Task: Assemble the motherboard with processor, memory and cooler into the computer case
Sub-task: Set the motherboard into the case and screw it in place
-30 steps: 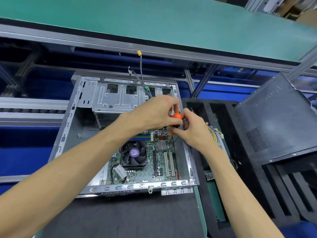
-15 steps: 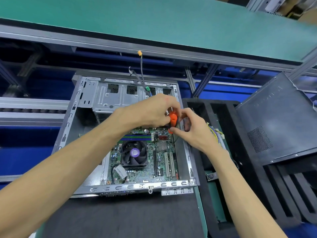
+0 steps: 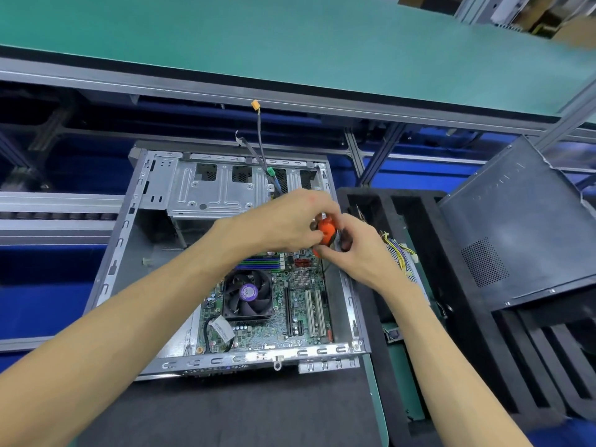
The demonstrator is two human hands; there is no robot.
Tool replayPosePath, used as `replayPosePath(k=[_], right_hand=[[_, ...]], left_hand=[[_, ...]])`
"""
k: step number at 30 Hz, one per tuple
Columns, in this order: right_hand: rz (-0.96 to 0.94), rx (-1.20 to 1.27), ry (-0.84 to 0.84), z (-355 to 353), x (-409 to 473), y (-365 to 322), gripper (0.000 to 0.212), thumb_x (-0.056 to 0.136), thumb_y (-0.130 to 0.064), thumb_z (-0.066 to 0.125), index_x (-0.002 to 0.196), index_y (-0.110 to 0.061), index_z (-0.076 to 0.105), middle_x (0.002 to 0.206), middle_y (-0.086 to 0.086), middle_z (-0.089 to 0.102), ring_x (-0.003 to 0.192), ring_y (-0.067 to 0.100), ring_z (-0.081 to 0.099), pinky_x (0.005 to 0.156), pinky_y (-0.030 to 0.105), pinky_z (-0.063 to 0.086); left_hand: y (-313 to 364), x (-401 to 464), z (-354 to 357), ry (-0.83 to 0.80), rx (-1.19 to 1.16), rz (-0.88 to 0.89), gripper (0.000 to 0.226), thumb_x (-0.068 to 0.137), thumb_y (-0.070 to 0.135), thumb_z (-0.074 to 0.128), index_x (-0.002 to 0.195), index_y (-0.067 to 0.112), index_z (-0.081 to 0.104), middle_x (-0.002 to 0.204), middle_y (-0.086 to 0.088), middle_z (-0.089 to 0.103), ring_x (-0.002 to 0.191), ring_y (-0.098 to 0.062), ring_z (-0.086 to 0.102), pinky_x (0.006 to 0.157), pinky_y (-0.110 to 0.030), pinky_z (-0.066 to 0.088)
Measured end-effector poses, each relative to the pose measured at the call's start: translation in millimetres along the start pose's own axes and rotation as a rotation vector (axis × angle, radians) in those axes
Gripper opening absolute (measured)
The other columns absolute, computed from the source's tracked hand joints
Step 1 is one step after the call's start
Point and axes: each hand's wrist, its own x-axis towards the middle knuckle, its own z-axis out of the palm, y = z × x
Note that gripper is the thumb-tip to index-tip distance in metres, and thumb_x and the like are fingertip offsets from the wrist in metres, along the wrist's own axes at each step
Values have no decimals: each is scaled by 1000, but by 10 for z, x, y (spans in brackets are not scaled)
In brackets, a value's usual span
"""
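The motherboard [image 3: 283, 304], with its cooler [image 3: 246, 293] and memory [image 3: 261, 263], lay in the open case [image 3: 135, 227], just below both hands, which met over the board's far right corner by the case's right wall. The case sat on a dark mat [image 3: 225, 411] on the bench, a foam tray [image 3: 416, 227] and a side panel [image 3: 516, 227] to its right and a green conveyor [image 3: 290, 43] beyond. The left hand [image 3: 287, 221] and right hand [image 3: 358, 250], both curled, gripped an orange screwdriver [image 3: 325, 230] between them, forearms reaching in from the near edge.
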Motion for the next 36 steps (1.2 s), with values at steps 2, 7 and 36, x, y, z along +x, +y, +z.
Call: replayPosePath(k=[2,7,36], right_hand=[[26,2,9,6,8,12,33,78,-41,81,82,-42,49,76,-21,55,69,0,49,58,16,34],[46,-23,-18,27,42,4,32,78,-43,80,95,-29,56,83,-13,56,73,3,51,64,24,40],[105,123,30,24,40,24,41,67,-48,80,79,-27,48,65,-10,50,59,7,40,53,22,32]], left_hand=[[23,7,29,52,9,-30,24,82,30,72,104,28,62,95,14,57,87,-7,56,77,-23,44],[36,59,31,45,52,-51,18,84,32,71,97,21,65,83,9,61,81,-15,59,69,-27,46],[146,99,42,82,179,-128,35,80,52,69,96,23,55,89,7,54,81,-16,54,66,-32,41]])
